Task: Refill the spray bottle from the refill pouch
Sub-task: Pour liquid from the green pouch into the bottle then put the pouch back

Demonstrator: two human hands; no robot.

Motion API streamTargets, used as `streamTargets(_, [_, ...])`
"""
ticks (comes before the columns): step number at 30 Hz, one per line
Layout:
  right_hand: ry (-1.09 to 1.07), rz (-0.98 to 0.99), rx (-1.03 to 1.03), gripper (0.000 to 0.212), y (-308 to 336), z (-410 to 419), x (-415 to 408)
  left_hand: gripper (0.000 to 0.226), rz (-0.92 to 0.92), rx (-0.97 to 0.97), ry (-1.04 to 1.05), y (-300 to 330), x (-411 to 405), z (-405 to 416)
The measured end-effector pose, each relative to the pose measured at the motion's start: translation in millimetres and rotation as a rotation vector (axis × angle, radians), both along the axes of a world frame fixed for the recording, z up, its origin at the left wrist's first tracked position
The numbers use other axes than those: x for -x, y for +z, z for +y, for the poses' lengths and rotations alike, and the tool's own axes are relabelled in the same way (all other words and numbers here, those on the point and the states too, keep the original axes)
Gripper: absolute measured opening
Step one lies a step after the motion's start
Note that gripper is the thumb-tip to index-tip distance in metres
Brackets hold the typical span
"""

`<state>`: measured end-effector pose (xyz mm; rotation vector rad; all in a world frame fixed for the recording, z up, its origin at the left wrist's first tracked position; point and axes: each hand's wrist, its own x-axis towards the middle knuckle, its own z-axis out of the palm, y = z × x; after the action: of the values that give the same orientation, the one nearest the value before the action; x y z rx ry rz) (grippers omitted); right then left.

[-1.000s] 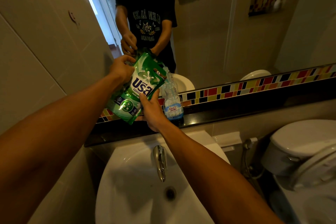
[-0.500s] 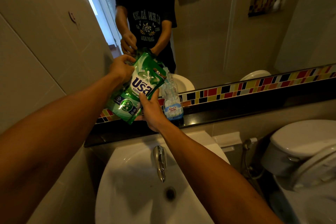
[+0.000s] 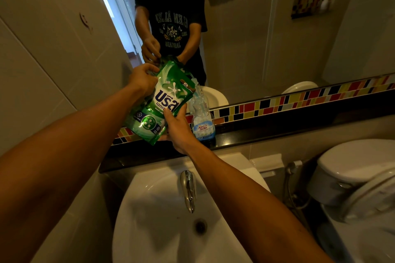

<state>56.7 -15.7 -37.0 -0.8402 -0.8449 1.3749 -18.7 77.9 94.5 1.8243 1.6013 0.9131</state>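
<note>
We see the dark ledge [image 3: 288, 132] open to the right of the bottle [image 3: 202, 121]; the pouch [image 3: 162, 102] blocks its left, the faucet [image 3: 188, 188] rises nearer.

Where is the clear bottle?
The clear bottle stands on the dark ledge below the mirror, just right of the tilted green pouch.
</note>
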Motion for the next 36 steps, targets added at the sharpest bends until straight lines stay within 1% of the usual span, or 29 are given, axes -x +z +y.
streamTargets(9, [0.003, 0.001, 0.009, 0.062, 0.4, -0.7, 0.2, 0.033, 0.005, 0.020, -0.006, 1.0, 0.8, -0.8])
streamTargets(21, [0.007, -0.015, 0.019, 0.060, 4.2, -4.0, 0.1, 0.033, 0.022, 0.001, -0.003, 2.7, 1.4, 0.2])
streamTargets(31, [0.000, -0.073, 0.050, 0.070, -0.4, -3.1, -7.9, 0.031, -0.022, -0.008, 0.031, -8.2, 0.2, 0.2])
streamTargets(36, [-0.060, -0.148, 0.088, 0.073, -11.1, -1.8, -13.8, 0.029, -0.065, -0.019, 0.049, -29.2, 2.0, -2.9])
